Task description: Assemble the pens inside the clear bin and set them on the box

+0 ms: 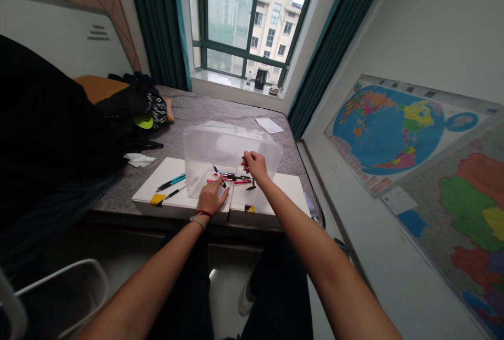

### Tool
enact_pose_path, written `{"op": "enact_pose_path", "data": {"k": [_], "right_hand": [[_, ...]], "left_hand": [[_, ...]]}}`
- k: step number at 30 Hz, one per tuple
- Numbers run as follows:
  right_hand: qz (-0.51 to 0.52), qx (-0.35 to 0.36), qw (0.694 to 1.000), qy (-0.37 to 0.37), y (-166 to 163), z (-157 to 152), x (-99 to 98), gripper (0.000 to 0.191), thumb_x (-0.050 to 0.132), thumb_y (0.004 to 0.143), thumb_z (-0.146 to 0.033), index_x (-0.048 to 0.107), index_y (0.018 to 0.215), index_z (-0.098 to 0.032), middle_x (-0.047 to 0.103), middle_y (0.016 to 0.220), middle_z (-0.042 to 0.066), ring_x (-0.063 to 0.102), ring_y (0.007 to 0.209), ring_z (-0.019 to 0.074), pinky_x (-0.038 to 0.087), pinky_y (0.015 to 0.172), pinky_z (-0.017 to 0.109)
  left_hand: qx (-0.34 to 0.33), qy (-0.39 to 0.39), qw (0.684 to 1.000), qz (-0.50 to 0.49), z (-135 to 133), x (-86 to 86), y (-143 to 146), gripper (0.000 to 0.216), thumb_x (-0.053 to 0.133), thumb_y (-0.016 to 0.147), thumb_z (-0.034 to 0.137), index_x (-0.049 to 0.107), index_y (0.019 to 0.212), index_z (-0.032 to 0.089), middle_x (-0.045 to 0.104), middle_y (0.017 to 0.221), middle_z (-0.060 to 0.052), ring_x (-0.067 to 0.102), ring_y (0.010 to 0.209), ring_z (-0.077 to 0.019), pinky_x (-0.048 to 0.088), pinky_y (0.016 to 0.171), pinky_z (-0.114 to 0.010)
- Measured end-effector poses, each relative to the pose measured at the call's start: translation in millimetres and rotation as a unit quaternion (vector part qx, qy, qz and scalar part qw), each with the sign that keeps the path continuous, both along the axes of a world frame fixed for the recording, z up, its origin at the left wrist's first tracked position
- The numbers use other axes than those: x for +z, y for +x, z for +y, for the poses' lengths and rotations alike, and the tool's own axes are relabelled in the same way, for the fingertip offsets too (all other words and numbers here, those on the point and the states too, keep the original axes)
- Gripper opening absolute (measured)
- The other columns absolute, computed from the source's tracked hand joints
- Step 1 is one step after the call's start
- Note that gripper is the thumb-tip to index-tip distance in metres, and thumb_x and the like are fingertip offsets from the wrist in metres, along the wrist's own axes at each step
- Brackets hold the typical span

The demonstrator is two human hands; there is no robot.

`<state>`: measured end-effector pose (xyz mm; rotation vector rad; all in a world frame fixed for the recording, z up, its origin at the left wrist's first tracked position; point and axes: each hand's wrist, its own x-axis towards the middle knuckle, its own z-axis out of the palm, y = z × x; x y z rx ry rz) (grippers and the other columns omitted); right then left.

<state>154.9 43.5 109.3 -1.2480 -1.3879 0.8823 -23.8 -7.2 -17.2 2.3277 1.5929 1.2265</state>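
Note:
A clear plastic bin [200, 145] stands on white boxes [287, 187], and in front of me lies a loose pile of black and red pens [238, 178]. My left hand [211, 195] reaches to the pile's left side, palm down, thumb apart from the fingers. Its fingertips are beside a tilted black pen [222, 181]; I cannot tell whether they touch it. Above the pile's right side, my right hand [255, 165] is raised with its fingers curled together. Whatever may be inside that pinch is hidden. Left of the bin lie blue pens [171, 182] and a black-and-white pen [174, 192].
A crumpled tissue [139, 160] and a bag with dark clothing [157, 111] are on the grey table [185, 101] to the left. A paper sheet [269, 125] lies behind the bin. A person in black [51, 135] is close on my left.

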Motion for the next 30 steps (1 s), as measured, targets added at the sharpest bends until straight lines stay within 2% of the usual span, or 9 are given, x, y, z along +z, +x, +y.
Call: {"op": "enact_pose_path", "data": {"k": [2, 4, 7, 10, 12, 15, 19, 23, 30], "right_hand": [[-0.117, 0.042, 0.992, -0.022, 4.4, 8.1, 17.6, 0.033, 0.058, 0.086, -0.047, 0.063, 0.078, -0.016, 0.067, 0.066, 0.003, 0.057, 0.048, 0.0100, 0.044, 0.044, 0.019], [-0.271, 0.085, 0.958, -0.041, 9.9, 13.8, 26.3, 0.022, 0.067, 0.081, -0.037, 0.066, 0.073, -0.016, 0.067, 0.064, 0.004, 0.061, 0.054, 0.0133, 0.047, 0.052, 0.022], [-0.495, 0.129, 0.856, -0.069, 16.4, 16.5, 24.1, 0.012, 0.078, 0.065, -0.018, 0.066, 0.061, -0.018, 0.067, 0.062, 0.006, 0.065, 0.066, 0.0204, 0.048, 0.062, 0.028], [-0.604, 0.157, 0.775, -0.099, 17.8, 12.3, 11.3, 0.020, 0.077, 0.055, -0.005, 0.063, 0.053, -0.018, 0.067, 0.062, 0.007, 0.065, 0.067, 0.0227, 0.047, 0.062, 0.028], [-0.610, 0.187, 0.764, -0.098, 16.4, 7.3, 1.6, 0.021, 0.077, 0.053, -0.002, 0.063, 0.053, -0.019, 0.066, 0.060, 0.005, 0.065, 0.066, 0.0212, 0.046, 0.062, 0.026], [-0.594, 0.228, 0.766, -0.087, 13.7, -0.1, -11.3, 0.022, 0.076, 0.053, -0.001, 0.065, 0.057, -0.020, 0.067, 0.062, 0.003, 0.065, 0.066, 0.0194, 0.046, 0.062, 0.024], [-0.619, 0.229, 0.747, -0.087, 12.7, -3.8, -23.1, 0.023, 0.075, 0.055, 0.000, 0.062, 0.056, -0.019, 0.068, 0.065, 0.006, 0.067, 0.068, 0.0218, 0.049, 0.064, 0.027], [-0.631, 0.202, 0.745, -0.074, 14.0, 2.4, -27.0, 0.025, 0.077, 0.054, 0.001, 0.060, 0.054, -0.018, 0.070, 0.067, 0.010, 0.070, 0.075, 0.0269, 0.052, 0.071, 0.032], [-0.673, 0.186, 0.714, -0.053, 13.0, 22.1, -10.2, 0.020, 0.077, 0.057, 0.000, 0.066, 0.060, -0.017, 0.073, 0.076, 0.013, 0.070, 0.084, 0.0293, 0.052, 0.075, 0.035]], "left_hand": [[0.002, -0.003, 1.000, 0.005, 1.5, -2.9, -1.2, 0.052, 0.048, 0.090, 0.028, 0.044, 0.141, 0.019, 0.065, 0.111, -0.013, 0.058, 0.099, -0.0271, 0.045, 0.090, -0.041], [0.000, -0.005, 1.000, 0.008, 2.8, -4.8, -2.6, 0.049, 0.044, 0.090, 0.021, 0.048, 0.139, 0.021, 0.067, 0.107, -0.011, 0.058, 0.096, -0.0263, 0.045, 0.088, -0.040], [-0.014, -0.004, 1.000, 0.011, 3.3, -5.4, -4.1, 0.048, 0.044, 0.088, 0.015, 0.053, 0.134, 0.023, 0.067, 0.107, -0.010, 0.058, 0.096, -0.0256, 0.045, 0.087, -0.039], [-0.024, -0.005, 1.000, 0.010, 1.4, -3.2, -4.6, 0.049, 0.044, 0.087, 0.014, 0.054, 0.134, 0.025, 0.065, 0.106, -0.009, 0.056, 0.097, -0.0254, 0.045, 0.087, -0.038], [-0.015, -0.001, 1.000, 0.002, -0.9, -0.2, -4.3, 0.048, 0.044, 0.088, 0.015, 0.054, 0.133, 0.027, 0.062, 0.108, -0.009, 0.055, 0.098, -0.0250, 0.045, 0.088, -0.039], [0.016, 0.018, 1.000, -0.008, -4.6, 5.4, -3.3, 0.043, 0.046, 0.089, 0.017, 0.058, 0.127, 0.030, 0.053, 0.128, -0.010, 0.052, 0.109, -0.0262, 0.043, 0.094, -0.041], [0.018, 0.033, 0.999, 0.000, -7.2, 9.9, -1.8, 0.039, 0.044, 0.089, 0.016, 0.058, 0.124, 0.028, 0.045, 0.142, -0.008, 0.043, 0.126, -0.0287, 0.039, 0.099, -0.044], [-0.015, 0.040, 0.999, 0.002, -6.9, 8.6, -1.6, 0.040, 0.039, 0.090, 0.012, 0.057, 0.122, 0.024, 0.054, 0.132, -0.009, 0.041, 0.128, -0.0274, 0.035, 0.102, -0.045], [-0.009, 0.027, 0.999, 0.017, -7.1, 6.2, -2.3, 0.034, 0.042, 0.093, 0.023, 0.062, 0.119, 0.027, 0.060, 0.098, -0.012, 0.050, 0.102, -0.0292, 0.038, 0.089, -0.044]]}}
